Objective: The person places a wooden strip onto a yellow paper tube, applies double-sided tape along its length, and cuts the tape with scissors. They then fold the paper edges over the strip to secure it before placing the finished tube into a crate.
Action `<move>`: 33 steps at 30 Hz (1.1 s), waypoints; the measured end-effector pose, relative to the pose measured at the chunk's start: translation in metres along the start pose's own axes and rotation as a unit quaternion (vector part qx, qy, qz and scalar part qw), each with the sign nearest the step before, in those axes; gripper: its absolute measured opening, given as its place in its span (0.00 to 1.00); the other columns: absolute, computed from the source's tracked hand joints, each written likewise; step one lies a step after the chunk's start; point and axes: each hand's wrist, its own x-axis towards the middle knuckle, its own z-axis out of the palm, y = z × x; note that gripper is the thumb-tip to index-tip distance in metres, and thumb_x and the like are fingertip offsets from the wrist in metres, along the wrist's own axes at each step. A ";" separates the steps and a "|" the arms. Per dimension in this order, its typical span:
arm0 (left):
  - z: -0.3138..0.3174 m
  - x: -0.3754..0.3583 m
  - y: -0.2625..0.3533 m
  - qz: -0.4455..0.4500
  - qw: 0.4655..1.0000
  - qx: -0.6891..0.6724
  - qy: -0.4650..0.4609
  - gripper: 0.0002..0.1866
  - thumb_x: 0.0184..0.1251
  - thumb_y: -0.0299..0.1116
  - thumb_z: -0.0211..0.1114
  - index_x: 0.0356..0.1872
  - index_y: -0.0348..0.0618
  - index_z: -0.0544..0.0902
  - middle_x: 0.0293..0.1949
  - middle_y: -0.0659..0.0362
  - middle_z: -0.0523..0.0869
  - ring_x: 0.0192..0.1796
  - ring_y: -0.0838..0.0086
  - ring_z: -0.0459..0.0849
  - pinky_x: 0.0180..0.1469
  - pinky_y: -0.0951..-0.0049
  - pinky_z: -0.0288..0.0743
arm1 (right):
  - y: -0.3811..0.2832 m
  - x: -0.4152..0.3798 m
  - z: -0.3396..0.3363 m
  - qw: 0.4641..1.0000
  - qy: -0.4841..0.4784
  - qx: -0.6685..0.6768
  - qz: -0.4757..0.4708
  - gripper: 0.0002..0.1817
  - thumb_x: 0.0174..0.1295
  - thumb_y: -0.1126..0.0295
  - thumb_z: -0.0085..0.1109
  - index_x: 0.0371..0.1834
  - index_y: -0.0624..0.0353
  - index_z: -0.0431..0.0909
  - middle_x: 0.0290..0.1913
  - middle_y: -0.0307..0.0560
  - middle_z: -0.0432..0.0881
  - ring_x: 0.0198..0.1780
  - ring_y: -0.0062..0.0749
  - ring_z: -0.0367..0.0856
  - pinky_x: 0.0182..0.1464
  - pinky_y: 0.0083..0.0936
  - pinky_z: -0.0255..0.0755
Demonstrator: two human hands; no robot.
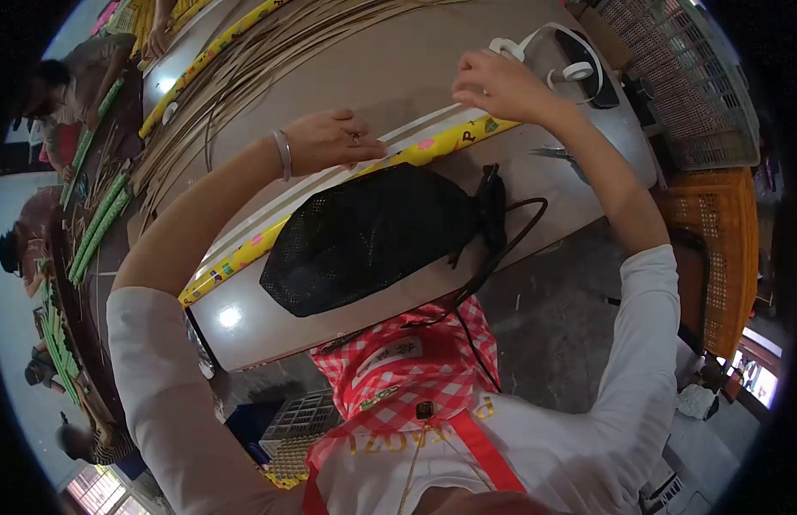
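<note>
A long yellow patterned strip point(433, 146) with a white band along its far side runs diagonally across the table. My left hand point(326, 143) lies over the white band, palm down, its fingers stretched toward the right. Farther right, my right hand point(497, 84) is above the strip's right end, fingers curved and thumb apart, with nothing visible between them. A black mesh bag point(373, 236) with a cord lies on the near side of the strip. Beside my right hand are a white tape roll point(577, 71) and, lower, a pair of scissors point(553, 154).
Long thin brown strips point(235, 86) lie at the table's far left, by another yellow roll point(197, 73). An orange crate point(714, 249) and a pale basket point(686, 86) stand at the right. Several people work with green rolls point(98, 227) at the left.
</note>
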 end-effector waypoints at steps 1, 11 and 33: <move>0.001 0.000 -0.001 0.000 1.000 0.006 -0.016 0.25 0.59 0.40 0.57 0.59 0.51 0.68 0.51 0.68 0.77 0.50 0.77 0.73 0.52 0.74 0.64 | -0.004 0.002 0.002 0.997 -0.059 -0.029 0.028 0.11 0.57 0.59 0.54 0.31 0.54 0.78 0.41 0.42 0.71 0.49 0.36 0.69 0.51 0.34 0.63; 0.011 -0.003 -0.003 -0.012 0.999 -0.037 0.014 0.26 0.60 0.41 0.57 0.62 0.58 0.66 0.45 0.63 0.79 0.51 0.73 0.73 0.54 0.70 0.64 | 0.006 -0.002 0.010 0.996 -0.082 -0.026 0.031 0.14 0.58 0.54 0.54 0.29 0.52 0.79 0.41 0.44 0.68 0.49 0.35 0.65 0.52 0.33 0.54; 0.013 -0.004 -0.004 -0.004 0.998 -0.042 0.044 0.26 0.60 0.40 0.57 0.62 0.57 0.67 0.45 0.62 0.79 0.51 0.73 0.74 0.58 0.69 0.62 | -0.007 0.006 0.010 0.976 -0.154 -0.091 0.127 0.14 0.54 0.55 0.57 0.24 0.53 0.80 0.37 0.40 0.73 0.49 0.32 0.68 0.52 0.35 0.53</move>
